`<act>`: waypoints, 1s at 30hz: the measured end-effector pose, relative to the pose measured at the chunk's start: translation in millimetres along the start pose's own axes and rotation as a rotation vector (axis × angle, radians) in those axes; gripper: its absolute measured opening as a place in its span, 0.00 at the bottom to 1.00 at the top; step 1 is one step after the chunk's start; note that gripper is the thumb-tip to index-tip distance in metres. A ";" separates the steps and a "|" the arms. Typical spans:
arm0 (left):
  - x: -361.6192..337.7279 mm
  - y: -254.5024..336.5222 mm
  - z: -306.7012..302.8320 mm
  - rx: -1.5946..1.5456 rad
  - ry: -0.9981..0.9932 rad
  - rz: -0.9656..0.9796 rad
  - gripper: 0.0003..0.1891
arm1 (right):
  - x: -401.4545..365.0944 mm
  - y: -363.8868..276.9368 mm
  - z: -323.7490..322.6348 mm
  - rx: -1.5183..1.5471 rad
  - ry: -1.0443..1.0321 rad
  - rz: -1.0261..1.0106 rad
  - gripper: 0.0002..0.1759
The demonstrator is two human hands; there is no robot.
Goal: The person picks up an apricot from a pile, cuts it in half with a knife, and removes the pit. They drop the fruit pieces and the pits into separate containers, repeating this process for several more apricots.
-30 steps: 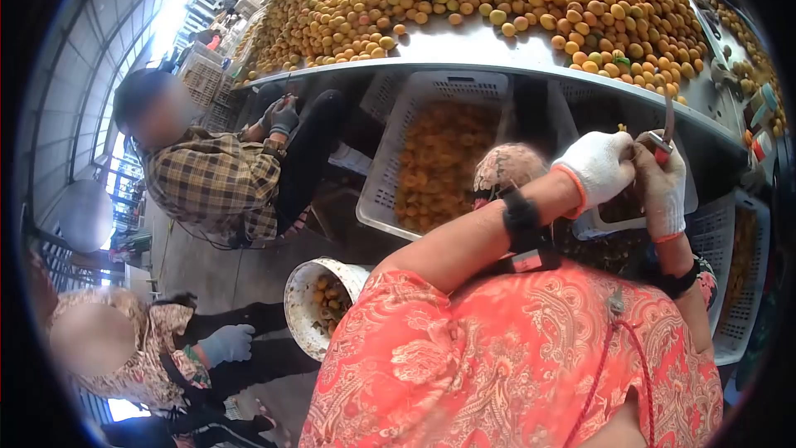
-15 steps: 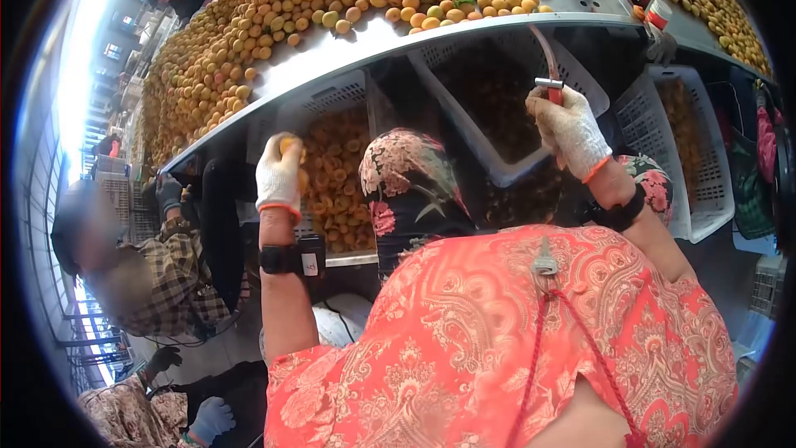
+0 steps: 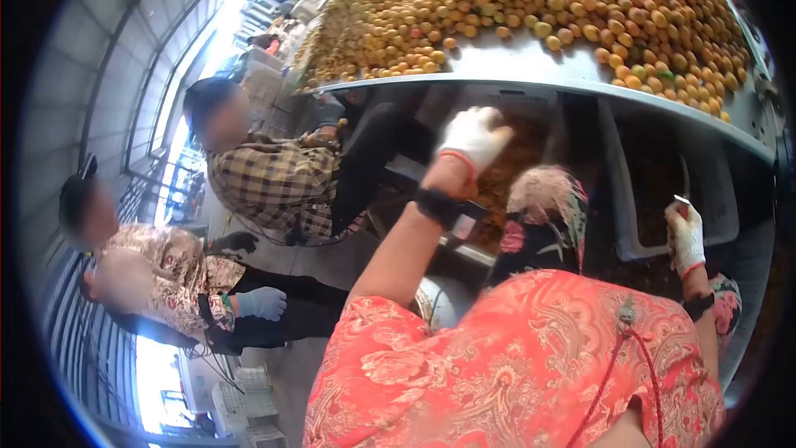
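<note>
My left hand (image 3: 477, 139), in a white glove with an orange cuff, is closed above the crate (image 3: 524, 98) of halved apricots (image 3: 500, 176). Its fingertips are turned away, so I cannot make out what they hold. Over at the right, my right hand (image 3: 686, 238), gloved the same way, is wrapped round a small hand tool (image 3: 681, 201) with a metal collar and a thin curved strip rising from it. That hand is beside a second crate (image 3: 620, 191), whose contents are dark. Whole apricots (image 3: 531, 0) are heaped on the metal table beyond both hands.
The metal table's edge (image 3: 497, 81) runs above the crates. At the left sits a person in a checked shirt (image 3: 269, 182); nearer is another person in a patterned top (image 3: 166, 270) with gloved hands. My flowered knee (image 3: 543, 211) stands between the crates.
The view has swung left, bringing the people at the left further in. My left hand held an orange apricot piece before; none shows now. The tool stays in my right hand, which is lower.
</note>
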State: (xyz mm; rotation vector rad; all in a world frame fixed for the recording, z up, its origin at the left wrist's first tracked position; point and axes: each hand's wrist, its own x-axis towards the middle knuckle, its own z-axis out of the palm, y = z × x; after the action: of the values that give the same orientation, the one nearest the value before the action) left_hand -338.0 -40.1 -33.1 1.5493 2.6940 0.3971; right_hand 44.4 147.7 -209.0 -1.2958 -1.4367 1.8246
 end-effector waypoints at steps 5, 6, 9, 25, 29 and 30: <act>17.6 -0.2 17.4 -0.404 -0.133 -0.161 0.13 | -24.2 -21.3 -3.4 -0.030 0.017 -0.077 0.04; 30.1 -1.4 20.3 -0.452 -0.153 -0.156 0.12 | -25.8 -19.7 -11.6 -0.122 0.003 -0.095 0.05; 83.0 0.0 27.2 -0.503 -0.200 -0.115 0.09 | -40.3 -43.7 -21.0 -0.103 0.063 0.120 0.04; 319.3 26.6 121.3 0.188 -0.170 0.058 0.44 | -11.8 -21.1 -38.0 -0.349 0.061 0.024 0.16; 345.1 3.1 144.4 0.102 -0.206 0.014 0.44 | -8.5 -18.0 -41.7 -0.352 0.057 0.071 0.18; 349.1 1.1 149.2 -0.007 -0.249 -0.007 0.41 | -8.8 -19.9 -41.9 -0.352 0.061 0.094 0.18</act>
State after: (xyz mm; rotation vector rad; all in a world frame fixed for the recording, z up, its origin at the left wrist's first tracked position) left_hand -495.7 289.6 -136.0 1.4774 2.5054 0.1974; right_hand 81.6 167.1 -187.3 -1.5969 -1.7457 1.6200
